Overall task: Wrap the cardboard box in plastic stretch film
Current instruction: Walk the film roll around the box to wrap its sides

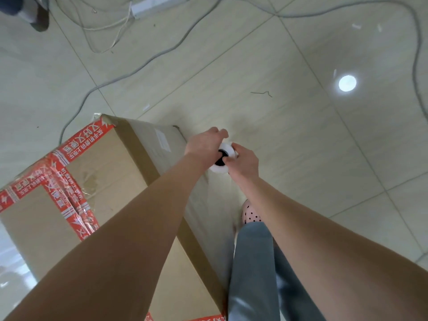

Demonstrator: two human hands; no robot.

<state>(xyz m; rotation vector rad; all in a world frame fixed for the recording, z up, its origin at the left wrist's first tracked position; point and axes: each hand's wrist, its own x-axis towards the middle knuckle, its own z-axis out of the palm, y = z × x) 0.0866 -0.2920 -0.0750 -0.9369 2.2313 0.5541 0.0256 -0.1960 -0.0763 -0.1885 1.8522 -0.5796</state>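
A tall cardboard box [111, 172] sealed with red printed tape stands on the floor at the left. Clear film lies stretched over its right side face. Just past the box's far right corner I see a white roll of stretch film [225, 156] end-on, with its dark core showing. My left hand [205, 144] grips the roll from the left, its fingers curled over the top. From the right, my right hand [244, 162] holds the same roll, thumb near the core. Both forearms reach down across the box's right edge.
Grey cables [148, 61] snake across the tiled floor behind the box, and a white power strip [150, 6] lies at the top. My leg in grey trousers and a pink dotted shoe [250, 215] stand right beside the box. Another person's foot [34, 17] shows at top left.
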